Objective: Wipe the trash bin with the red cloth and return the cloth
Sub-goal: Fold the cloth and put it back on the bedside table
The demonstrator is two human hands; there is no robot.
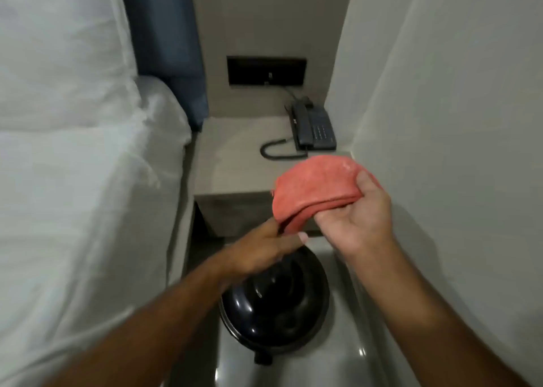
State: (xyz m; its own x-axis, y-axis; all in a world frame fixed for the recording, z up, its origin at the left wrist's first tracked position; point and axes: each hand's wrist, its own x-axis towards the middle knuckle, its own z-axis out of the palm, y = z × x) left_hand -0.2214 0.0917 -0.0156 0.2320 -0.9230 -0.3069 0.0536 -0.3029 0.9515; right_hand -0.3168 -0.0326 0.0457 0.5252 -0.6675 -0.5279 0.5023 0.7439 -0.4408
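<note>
A folded red cloth (314, 190) is held in the air in front of the bedside table, above the bin. My right hand (355, 216) grips its right end, thumb on top. My left hand (264, 251) reaches in from the lower left, and its fingers pinch the cloth's lower left corner. Below both hands stands the trash bin (276, 307), round with a glossy black domed lid, on the shiny floor. My left hand and wrist cover the lid's upper left part.
A grey bedside table (235, 166) carries a dark telephone (311, 128) with a coiled cord. A bed with white linen (73, 181) fills the left side. A pale wall (455, 151) closes the right side. A black socket panel (266, 71) sits on the back wall.
</note>
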